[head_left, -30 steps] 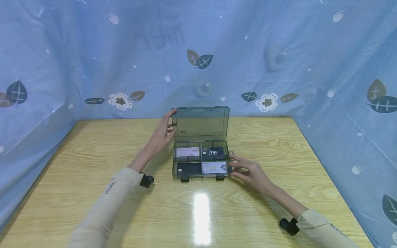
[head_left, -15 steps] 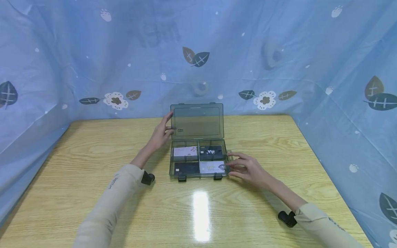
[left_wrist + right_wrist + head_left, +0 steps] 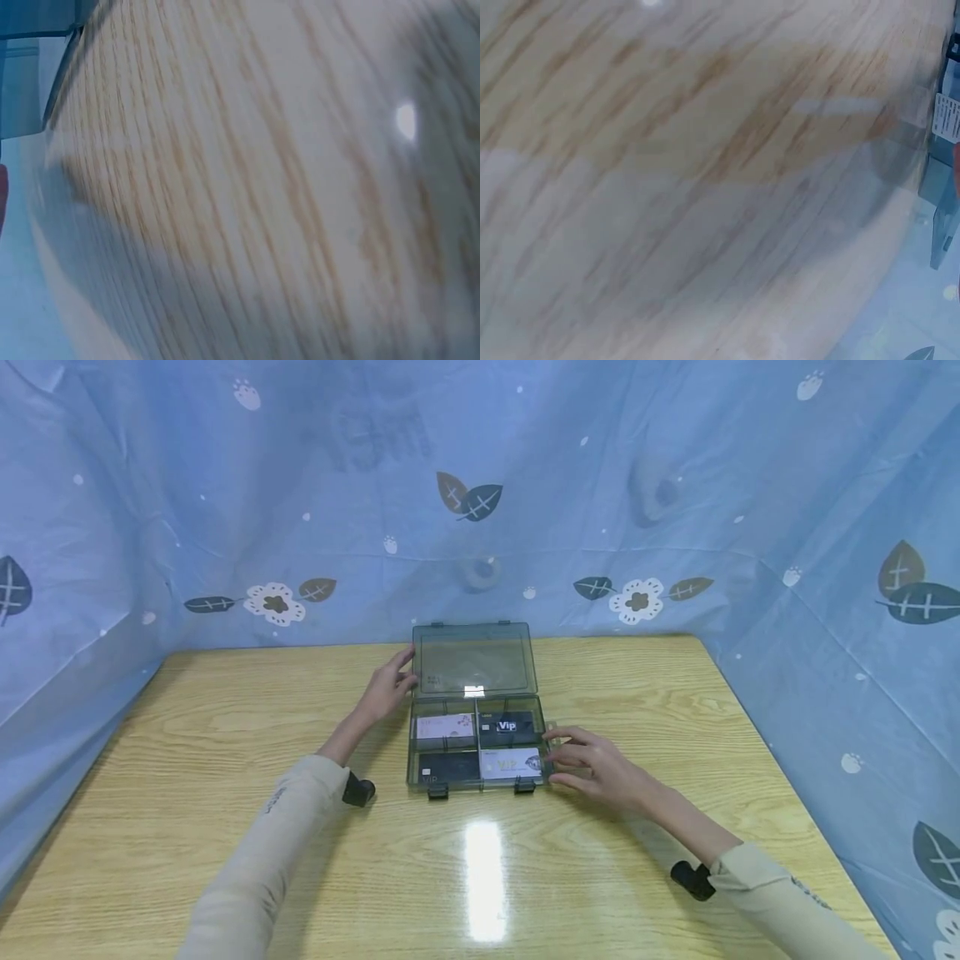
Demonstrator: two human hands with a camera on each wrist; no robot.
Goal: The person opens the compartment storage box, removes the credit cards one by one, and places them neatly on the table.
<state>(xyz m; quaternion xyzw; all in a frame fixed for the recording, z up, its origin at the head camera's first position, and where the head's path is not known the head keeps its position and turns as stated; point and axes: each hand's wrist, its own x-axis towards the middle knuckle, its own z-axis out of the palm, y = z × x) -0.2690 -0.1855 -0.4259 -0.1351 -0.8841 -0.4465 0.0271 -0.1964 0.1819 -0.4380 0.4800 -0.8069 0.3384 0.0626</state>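
A translucent grey plastic box (image 3: 480,785) stands open on the table. Its compartments hold a pale floral card (image 3: 446,727) back left, a black Vip card (image 3: 507,727) back right, a black card (image 3: 448,767) front left and a white VIP card (image 3: 510,764) front right. My left hand (image 3: 384,692) holds the left edge of the raised lid (image 3: 476,660), which leans backward. Against the box's right side rest the spread fingers of my right hand (image 3: 600,768), thumb near the front corner. Both wrist views catch only bits of the box and a fingertip.
The box sits toward the back of the wooden table (image 3: 360,877). Behind it hangs a blue patterned cloth (image 3: 555,485), which also covers both sides. A white barcode label (image 3: 946,118) shows on the box in the right wrist view. Two black latches hang at the box's front.
The lid has tipped farther back, its top edge lower toward the cloth, and my left hand has gone down with it. My right hand stays at the box's right side.
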